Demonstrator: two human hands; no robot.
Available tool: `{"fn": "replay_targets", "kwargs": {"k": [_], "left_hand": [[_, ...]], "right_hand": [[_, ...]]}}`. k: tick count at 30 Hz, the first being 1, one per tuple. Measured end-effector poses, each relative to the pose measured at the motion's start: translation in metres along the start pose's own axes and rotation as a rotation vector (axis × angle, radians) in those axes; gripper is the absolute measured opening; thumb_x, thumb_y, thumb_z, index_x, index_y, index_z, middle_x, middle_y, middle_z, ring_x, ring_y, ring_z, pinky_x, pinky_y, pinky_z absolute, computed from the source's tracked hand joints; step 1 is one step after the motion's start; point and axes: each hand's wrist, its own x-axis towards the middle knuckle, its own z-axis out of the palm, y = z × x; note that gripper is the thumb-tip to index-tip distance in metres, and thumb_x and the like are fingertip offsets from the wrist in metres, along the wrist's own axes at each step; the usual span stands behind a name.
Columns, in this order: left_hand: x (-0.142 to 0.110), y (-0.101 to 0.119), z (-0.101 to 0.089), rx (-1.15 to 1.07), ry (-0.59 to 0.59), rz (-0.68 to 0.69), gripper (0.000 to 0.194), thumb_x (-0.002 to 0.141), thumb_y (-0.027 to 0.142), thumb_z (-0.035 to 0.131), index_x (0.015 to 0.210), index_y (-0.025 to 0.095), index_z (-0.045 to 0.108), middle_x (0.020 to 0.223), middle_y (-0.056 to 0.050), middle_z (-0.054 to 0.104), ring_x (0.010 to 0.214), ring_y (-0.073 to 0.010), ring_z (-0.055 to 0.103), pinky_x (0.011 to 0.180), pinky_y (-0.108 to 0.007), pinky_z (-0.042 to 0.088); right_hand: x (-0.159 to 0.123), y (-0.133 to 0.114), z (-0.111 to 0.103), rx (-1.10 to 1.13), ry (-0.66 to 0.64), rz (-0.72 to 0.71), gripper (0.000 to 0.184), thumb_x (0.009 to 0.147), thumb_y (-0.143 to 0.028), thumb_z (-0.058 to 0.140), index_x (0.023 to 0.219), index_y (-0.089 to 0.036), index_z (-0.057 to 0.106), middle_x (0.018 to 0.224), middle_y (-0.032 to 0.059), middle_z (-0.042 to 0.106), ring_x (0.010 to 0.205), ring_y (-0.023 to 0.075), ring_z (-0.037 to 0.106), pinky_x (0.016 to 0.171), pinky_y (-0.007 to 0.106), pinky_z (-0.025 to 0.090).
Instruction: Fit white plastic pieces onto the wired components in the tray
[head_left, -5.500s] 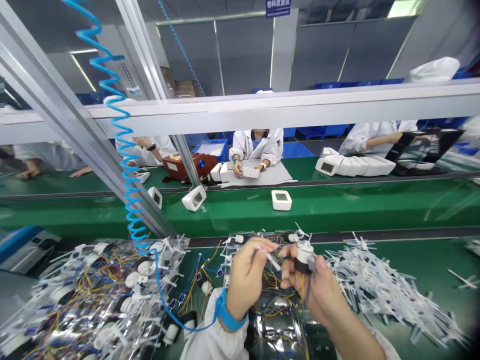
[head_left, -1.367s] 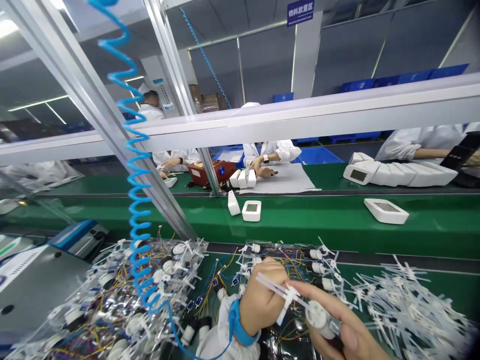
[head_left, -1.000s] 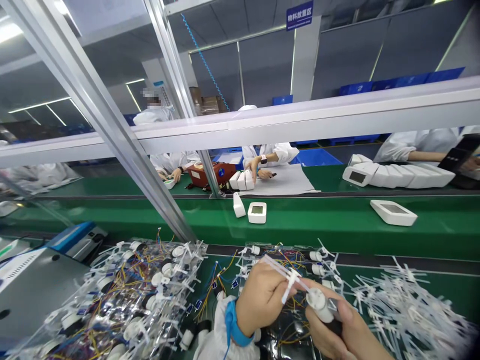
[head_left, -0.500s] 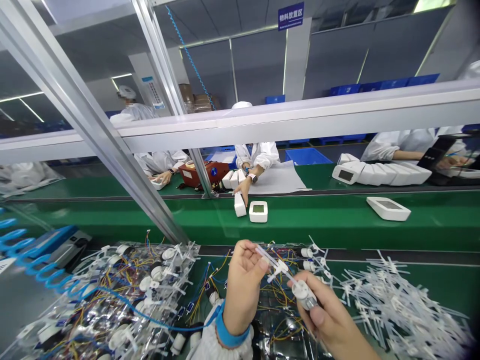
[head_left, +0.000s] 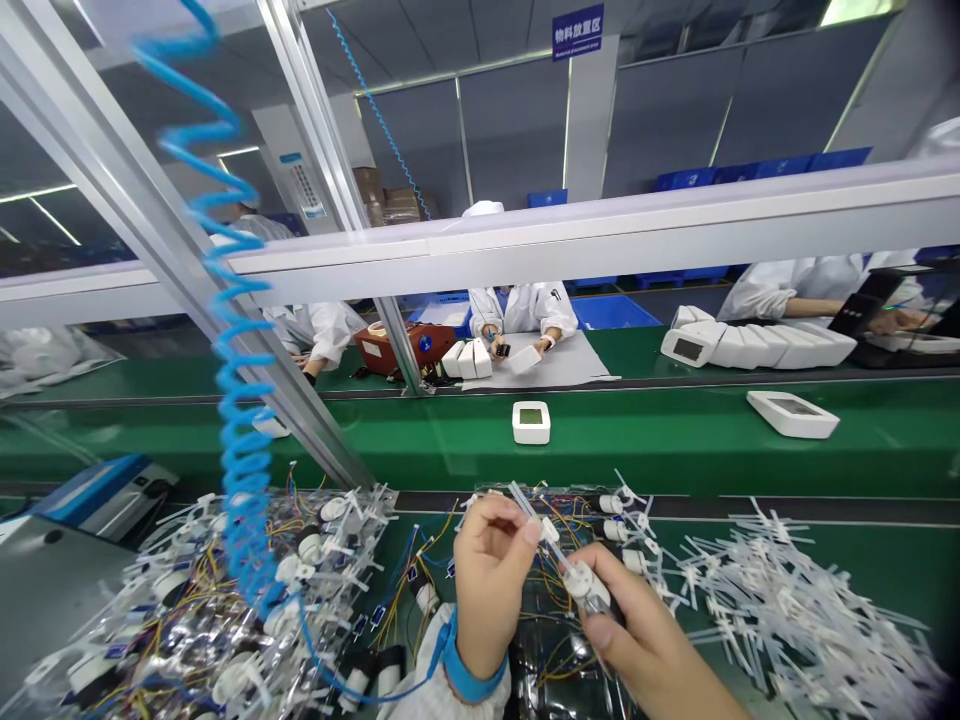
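Note:
My left hand (head_left: pixel 489 580) pinches a clear plastic tube with a white connector (head_left: pixel 550 530) on it, between thumb and forefinger. My right hand (head_left: pixel 637 625) grips a small round white pump (head_left: pixel 583 580) with a metal body. The tube's lower end meets the pump's white head; how far it is pushed on I cannot tell. A blue band (head_left: pixel 472 672) with a cord circles my left wrist. Below my hands lies a black, glossy part (head_left: pixel 555 660) with thin coloured wires.
At right lies a heap of clear tubes with white connectors (head_left: pixel 795 600). Wired pumps in clear bags (head_left: pixel 202 600) pile up at left. White display units (head_left: pixel 531 423) ride the green conveyor (head_left: pixel 645 430). A coiled blue cord (head_left: pixel 244 400) hangs at left. Co-workers sit across.
My right hand and the pump have shifted slightly left and up toward my left hand. The coiled cord has swung upright. A co-worker's hand has lifted a white unit off the conveyor.

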Motion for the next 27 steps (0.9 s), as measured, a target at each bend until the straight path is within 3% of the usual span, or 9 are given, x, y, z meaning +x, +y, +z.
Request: {"fn": "replay_targets", "kwargs": {"k": [8, 12, 15, 19, 23, 27], "left_hand": [[0.009, 0.017, 0.009, -0.320, -0.002, -0.285, 0.039, 0.076, 0.033, 0.087, 0.102, 0.020, 0.061, 0.089, 0.000, 0.061, 0.074, -0.0094, 0.058, 0.067, -0.020, 0.051], [0.010, 0.011, 0.007, -0.312, 0.032, -0.284, 0.037, 0.072, 0.032, 0.091, 0.092, 0.018, 0.063, 0.082, 0.002, 0.061, 0.072, -0.0090, 0.058, 0.067, -0.019, 0.050], [0.008, 0.002, 0.002, -0.168, 0.070, -0.141, 0.031, 0.075, 0.032, 0.088, 0.087, 0.018, 0.063, 0.083, 0.001, 0.061, 0.075, -0.0108, 0.059, 0.069, -0.021, 0.051], [0.008, -0.001, -0.006, 0.125, 0.009, 0.207, 0.013, 0.086, 0.020, 0.077, 0.085, 0.019, 0.064, 0.090, -0.001, 0.057, 0.083, -0.0121, 0.059, 0.073, -0.022, 0.051], [0.012, 0.008, -0.014, 0.338, -0.184, 0.494, 0.011, 0.087, 0.012, 0.073, 0.083, 0.021, 0.067, 0.110, -0.005, 0.054, 0.090, -0.0151, 0.061, 0.077, -0.029, 0.055], [0.021, 0.016, -0.022, 0.454, -0.476, 0.622, 0.014, 0.090, 0.010, 0.069, 0.083, 0.023, 0.071, 0.118, -0.007, 0.057, 0.097, -0.0184, 0.064, 0.078, -0.031, 0.058]], "right_hand": [[-0.004, 0.004, -0.003, -0.090, 0.002, 0.016, 0.055, 0.100, -0.068, 0.048, 0.130, -0.023, 0.054, 0.089, 0.0043, 0.061, 0.079, 0.0239, 0.056, 0.069, 0.030, 0.045], [-0.003, 0.003, -0.003, -0.095, -0.016, 0.013, 0.054, 0.099, -0.067, 0.051, 0.131, -0.023, 0.055, 0.108, 0.0083, 0.066, 0.094, 0.0280, 0.062, 0.084, 0.035, 0.049], [-0.004, 0.003, -0.002, -0.096, -0.022, 0.036, 0.061, 0.098, -0.068, 0.051, 0.138, -0.022, 0.052, 0.128, 0.0137, 0.062, 0.113, 0.0331, 0.059, 0.096, 0.041, 0.048], [-0.005, 0.004, -0.002, -0.110, -0.029, 0.082, 0.064, 0.099, -0.068, 0.050, 0.143, -0.021, 0.049, 0.132, 0.0160, 0.061, 0.117, 0.0346, 0.058, 0.100, 0.045, 0.047], [-0.004, 0.005, -0.004, -0.129, -0.012, 0.109, 0.062, 0.099, -0.066, 0.052, 0.143, -0.023, 0.051, 0.126, 0.0143, 0.065, 0.112, 0.0341, 0.061, 0.097, 0.045, 0.049], [-0.004, 0.007, -0.007, -0.143, -0.006, 0.117, 0.063, 0.098, -0.065, 0.054, 0.145, -0.024, 0.052, 0.132, 0.0146, 0.063, 0.123, 0.0364, 0.056, 0.103, 0.048, 0.046]]}}
